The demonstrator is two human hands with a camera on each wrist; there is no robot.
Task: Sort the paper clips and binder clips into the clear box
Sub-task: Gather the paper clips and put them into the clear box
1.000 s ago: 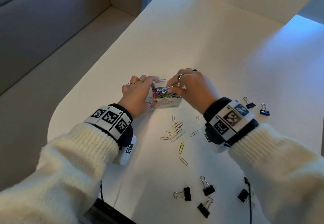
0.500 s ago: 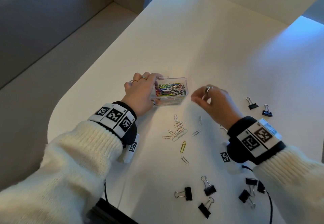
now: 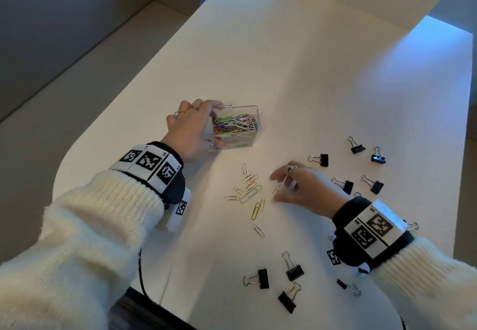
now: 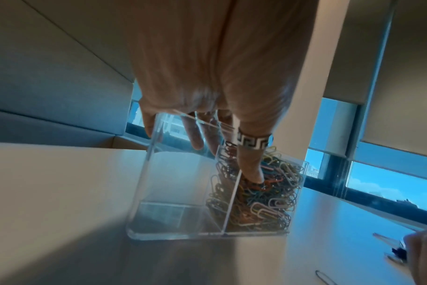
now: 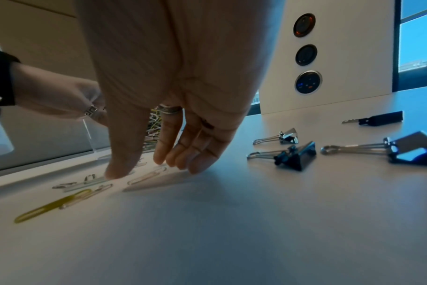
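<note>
A clear box (image 3: 254,116) stands mid-table, and my left hand (image 3: 210,125) grips its left end, thumb on the near wall and fingers on the far wall. In the left wrist view the box (image 4: 173,192) has a divider: one compartment is packed with coloured paper clips (image 4: 268,194), the other is empty. Loose paper clips (image 3: 247,187) lie in front of the box. My right hand (image 3: 275,189) hovers at their right edge, empty, with its fingers pointing down. Its thumb and fingertips (image 5: 178,160) straddle a silver clip (image 5: 146,176) on the table. Black binder clips (image 3: 346,186) lie scattered on the right.
More binder clips (image 3: 294,271) lie near the front table edge, and a yellow paper clip (image 3: 255,210) with a silver one (image 3: 258,230) lies below the pile. A white upright panel with round sockets (image 5: 307,82) stands at the table's far end. Grey seating (image 3: 51,32) runs along the left.
My right hand left the box and moved down and to the right, to the loose paper clips on the table. My left hand has kept its hold on the box.
</note>
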